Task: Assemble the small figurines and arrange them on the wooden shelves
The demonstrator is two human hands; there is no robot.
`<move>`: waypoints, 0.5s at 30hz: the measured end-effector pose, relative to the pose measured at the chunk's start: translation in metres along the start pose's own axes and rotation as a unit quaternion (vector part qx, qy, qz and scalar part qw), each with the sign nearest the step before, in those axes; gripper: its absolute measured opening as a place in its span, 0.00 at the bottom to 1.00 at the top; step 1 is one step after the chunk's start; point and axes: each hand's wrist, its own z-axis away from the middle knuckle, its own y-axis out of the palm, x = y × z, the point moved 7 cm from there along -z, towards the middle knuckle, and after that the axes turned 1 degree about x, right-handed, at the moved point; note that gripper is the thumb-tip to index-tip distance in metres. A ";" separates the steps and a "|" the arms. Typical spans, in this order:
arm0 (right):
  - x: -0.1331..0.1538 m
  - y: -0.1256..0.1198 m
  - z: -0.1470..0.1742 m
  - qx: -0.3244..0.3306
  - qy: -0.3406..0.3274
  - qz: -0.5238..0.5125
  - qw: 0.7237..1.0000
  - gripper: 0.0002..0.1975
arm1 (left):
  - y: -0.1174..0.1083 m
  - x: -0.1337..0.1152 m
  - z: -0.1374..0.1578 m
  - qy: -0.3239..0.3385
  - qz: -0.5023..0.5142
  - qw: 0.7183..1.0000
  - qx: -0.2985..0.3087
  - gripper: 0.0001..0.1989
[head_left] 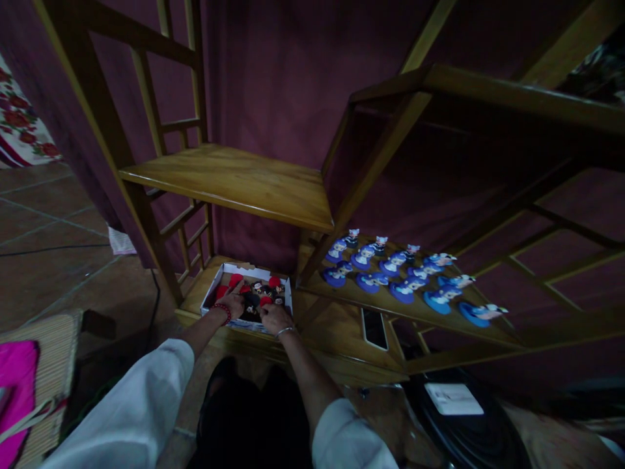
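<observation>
A wooden shelf board [239, 182] juts out above and behind the box [249, 268], with a plum curtain [273, 78] hanging at the back. A slanting post [368, 172] rises between the box and several rows of small figurines [393, 264], mostly blue and purple, on the right. Nearer the person, a phone [375, 328] lies on the wood, and below it sits a round black object [473, 440] with a white label [454, 398]. At far left, a pink cloth [19, 384] rests on a woven mat [56, 365]. The open box stands on the lower shelf, its low walls around red and dark pieces [268, 292]. The left hand [233, 304] reaches in over the left part, one finger stretched beside a red piece; the right hand [275, 320] is at the near right edge, its fingertips just beside other pieces. Whether either hand's fingers pinch anything, I cannot tell.
</observation>
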 end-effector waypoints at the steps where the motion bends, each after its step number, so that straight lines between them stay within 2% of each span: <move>1: 0.000 0.000 0.000 0.000 0.000 0.001 1.000 0.14 | 0.001 0.001 -0.001 0.000 -0.002 1.000 -0.006 0.14; 6: 0.000 0.000 0.001 -0.002 0.000 0.000 1.000 0.16 | -0.003 0.005 -0.003 -0.008 0.015 0.999 -0.048 0.22; 9: -0.001 0.001 0.001 -0.005 0.000 0.002 1.000 0.16 | -0.010 0.013 -0.003 -0.040 0.083 0.991 -0.094 0.25; 12: -0.002 0.003 -0.001 -0.008 0.003 0.006 1.000 0.16 | -0.015 0.029 -0.003 -0.087 0.222 0.960 -0.149 0.23; 15: -0.003 0.004 -0.002 -0.011 0.006 0.007 1.000 0.16 | -0.012 0.045 -0.002 -0.147 0.296 0.928 -0.172 0.17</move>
